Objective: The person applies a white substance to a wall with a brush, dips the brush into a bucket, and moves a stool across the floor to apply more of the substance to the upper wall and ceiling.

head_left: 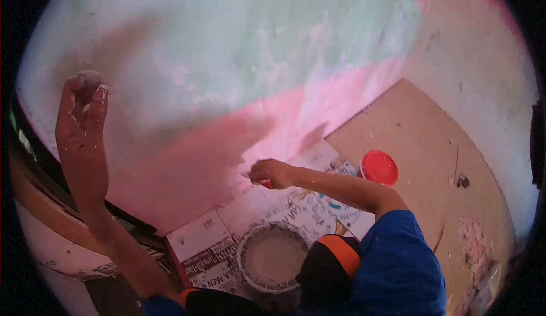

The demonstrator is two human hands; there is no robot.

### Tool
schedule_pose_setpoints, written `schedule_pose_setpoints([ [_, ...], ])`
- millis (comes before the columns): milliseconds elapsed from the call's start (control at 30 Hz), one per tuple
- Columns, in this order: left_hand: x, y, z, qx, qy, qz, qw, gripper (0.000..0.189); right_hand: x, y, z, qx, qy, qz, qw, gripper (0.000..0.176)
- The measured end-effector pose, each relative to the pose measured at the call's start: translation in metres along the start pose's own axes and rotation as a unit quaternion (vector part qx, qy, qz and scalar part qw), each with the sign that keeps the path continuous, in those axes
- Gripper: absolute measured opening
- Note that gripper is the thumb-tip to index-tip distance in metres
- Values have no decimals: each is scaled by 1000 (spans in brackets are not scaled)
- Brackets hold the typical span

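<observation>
My left hand [85, 103] is raised at the left, close to the wall [227, 60]. Its fingers are curled and smeared with white paste; whether a lump lies in them I cannot make out. Lower down, my right hand [276, 173] is closed round a small red-handled scraper [265, 183], its thin edge pointing left near the pink lower part of the wall. Whitish, streaky coating covers much of the green upper wall. Below my right hand stands a round bucket [241, 262] with pale grey-white stuff inside and a paste-spattered rim.
Printed cardboard sheets [199, 239] lie under the bucket along the wall. A tub with a red lid [379, 168] stands on the brown floor [409, 128] to the right. Pinkish debris [475, 242] is scattered at far right. A curved brown edge [51, 216] runs along the left.
</observation>
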State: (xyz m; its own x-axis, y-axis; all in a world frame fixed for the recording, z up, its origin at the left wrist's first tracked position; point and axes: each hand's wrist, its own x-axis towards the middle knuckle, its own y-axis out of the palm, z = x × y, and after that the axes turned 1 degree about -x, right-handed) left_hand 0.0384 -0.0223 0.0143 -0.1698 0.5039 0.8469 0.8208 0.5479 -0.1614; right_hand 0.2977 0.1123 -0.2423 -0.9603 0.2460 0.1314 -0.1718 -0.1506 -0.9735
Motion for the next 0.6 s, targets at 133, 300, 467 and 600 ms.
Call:
schedule_pose_setpoints([
  [133,-18,37,1,27,-30,127,991,17,-50,-44,-38,-111,83,-269,953,27],
  [300,-34,86,4,127,-14,272,954,18,-35,-150,-46,-137,109,-593,786,29],
  [467,-105,109,29,147,-44,473,868,26,-92,85,-65,22,164,-253,953,31],
  [600,-209,62,86,221,-217,641,703,52,-152,162,-1,250,217,-272,904,20],
])
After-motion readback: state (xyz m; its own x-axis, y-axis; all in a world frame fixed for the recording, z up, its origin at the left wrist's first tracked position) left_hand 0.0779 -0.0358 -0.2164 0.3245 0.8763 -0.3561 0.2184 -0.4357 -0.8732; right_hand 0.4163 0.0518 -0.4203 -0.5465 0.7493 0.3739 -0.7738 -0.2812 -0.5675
